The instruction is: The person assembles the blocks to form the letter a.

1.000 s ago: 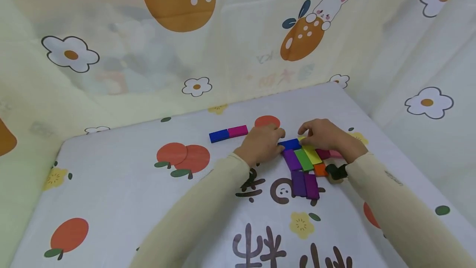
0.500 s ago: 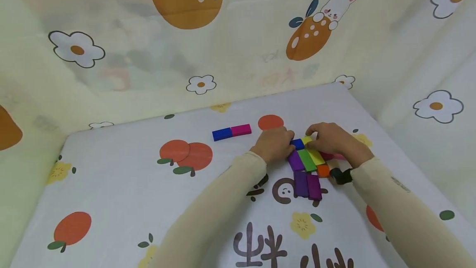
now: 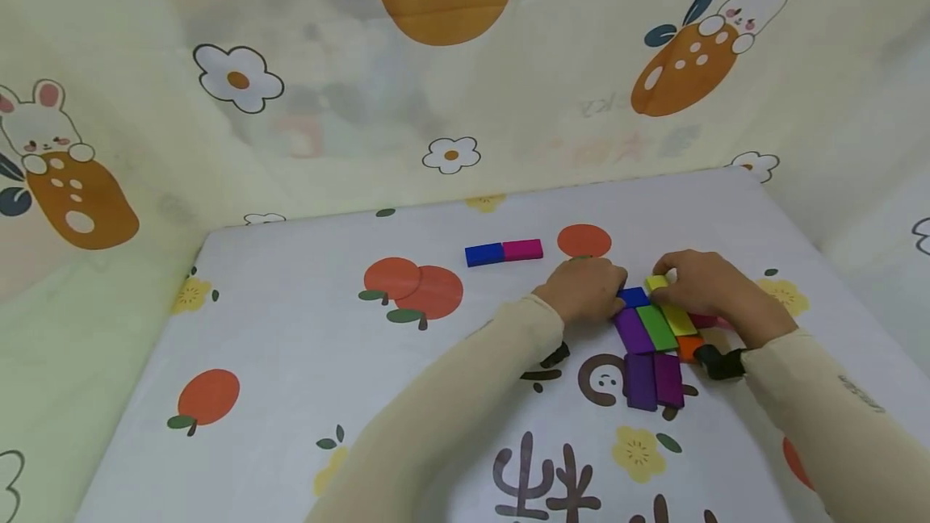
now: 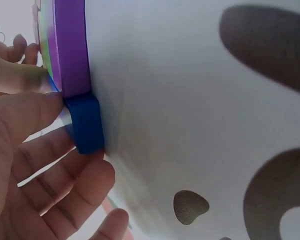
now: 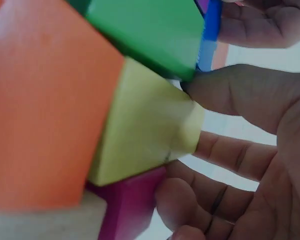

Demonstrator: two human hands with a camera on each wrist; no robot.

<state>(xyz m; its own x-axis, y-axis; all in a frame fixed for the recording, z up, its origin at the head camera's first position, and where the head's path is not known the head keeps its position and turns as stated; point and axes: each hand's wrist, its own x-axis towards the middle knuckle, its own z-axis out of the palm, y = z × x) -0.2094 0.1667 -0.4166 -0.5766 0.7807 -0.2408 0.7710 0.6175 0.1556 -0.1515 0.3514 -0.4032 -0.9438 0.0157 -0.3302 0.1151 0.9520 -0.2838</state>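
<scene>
In the head view several coloured blocks lie flat in a patch at the right of the table. My left hand [image 3: 587, 290] grips a blue block [image 3: 633, 297] at the patch's far left corner, thumb on the near side and fingers beyond. In the left wrist view this blue block [image 4: 87, 125] meets the end of a purple block [image 4: 72, 50]. My right hand [image 3: 708, 293] holds the far end of a yellow block [image 3: 676, 320] between thumb and fingers. A green block [image 5: 150, 35] and an orange block [image 5: 45, 115] lie against that yellow block [image 5: 145, 127] in the right wrist view.
Two purple blocks [image 3: 654, 381] extend the patch toward me. Magenta and plain wood-coloured blocks [image 3: 715, 337] sit partly under my right hand. Apart from them, a blue and a magenta block [image 3: 521, 250] lie end to end farther back. A printed cloth wall [image 3: 327, 127] stands behind the table.
The head view has turned left, shifting everything rightward. My left hand has come closer to the patch and covers more of the blue block. My right hand stays at the yellow block.
</scene>
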